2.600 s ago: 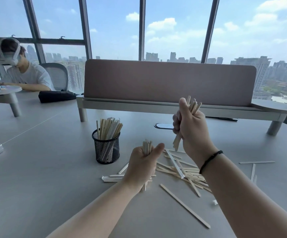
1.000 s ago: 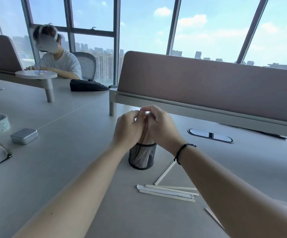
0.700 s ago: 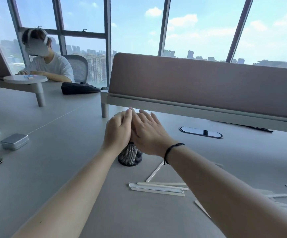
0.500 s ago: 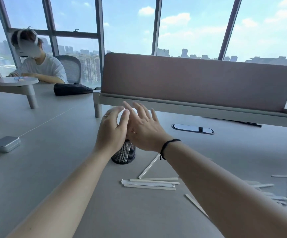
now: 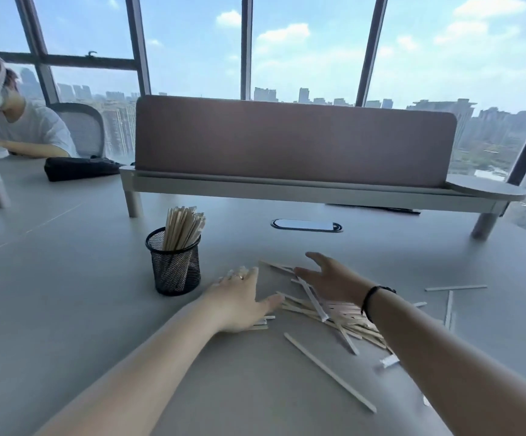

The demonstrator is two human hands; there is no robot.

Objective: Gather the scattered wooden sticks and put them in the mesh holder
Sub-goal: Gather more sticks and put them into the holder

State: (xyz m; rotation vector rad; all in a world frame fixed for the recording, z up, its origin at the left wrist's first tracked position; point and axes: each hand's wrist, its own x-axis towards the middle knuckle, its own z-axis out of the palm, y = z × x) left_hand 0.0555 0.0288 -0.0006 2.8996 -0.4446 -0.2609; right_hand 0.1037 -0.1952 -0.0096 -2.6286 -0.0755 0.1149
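A black mesh holder (image 5: pixel 176 268) stands upright on the grey table, packed with wooden sticks (image 5: pixel 182 228) that lean to the right. A loose pile of sticks (image 5: pixel 334 314) lies to its right. My left hand (image 5: pixel 239 298) hovers low and flat at the pile's left edge, fingers spread, covering a few sticks. My right hand (image 5: pixel 331 280) is open over the top of the pile, palm down, holding nothing. One long stick (image 5: pixel 329 372) lies alone nearer me. A few more sticks (image 5: pixel 450 297) lie scattered to the far right.
A raised shelf with a pink divider panel (image 5: pixel 293 140) crosses the table behind. A cable port (image 5: pixel 306 225) sits in the tabletop. A black pouch (image 5: pixel 79 168) lies at the back left, where another person (image 5: pixel 13 127) sits wearing a headset.
Both hands dropped their bundles into the holder, opened, and moved right and down to the loose pile. The holder now holds more sticks. The view swung back to the right.
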